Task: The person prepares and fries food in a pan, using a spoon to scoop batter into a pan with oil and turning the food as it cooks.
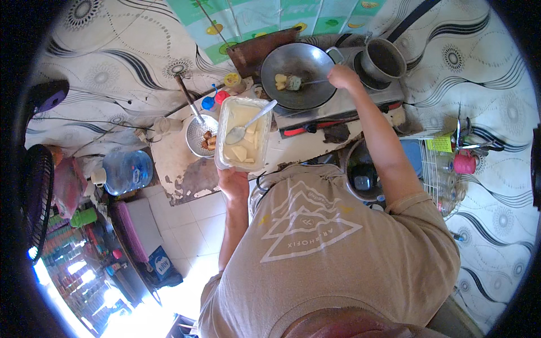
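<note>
My left hand [232, 183] grips the near end of a clear plastic container [243, 167]. Pale liquid batter [241, 114] fills it, with several cut yellowish pieces [239, 152] in it and a metal spoon [261, 114] resting at a slant. My right hand [344, 77] is closed round the handle of a spatula [293, 84], whose head lies inside a wok [318, 61] on the stove [315, 119]. Pale yellow pieces [280, 79] touch the spatula head. Just left of the container, a perforated skimmer [194, 130] carries browned fried pieces [211, 141].
A saucepan [386, 59] stands on the stove's right burner. Red and blue lidded bottles [222, 97] and a yellow-lidded jar [232, 80] stand behind the container. A worn table [174, 164] bears the skimmer. Left are a water jug [128, 172] and fan [39, 197]; right, a dish rack [437, 180].
</note>
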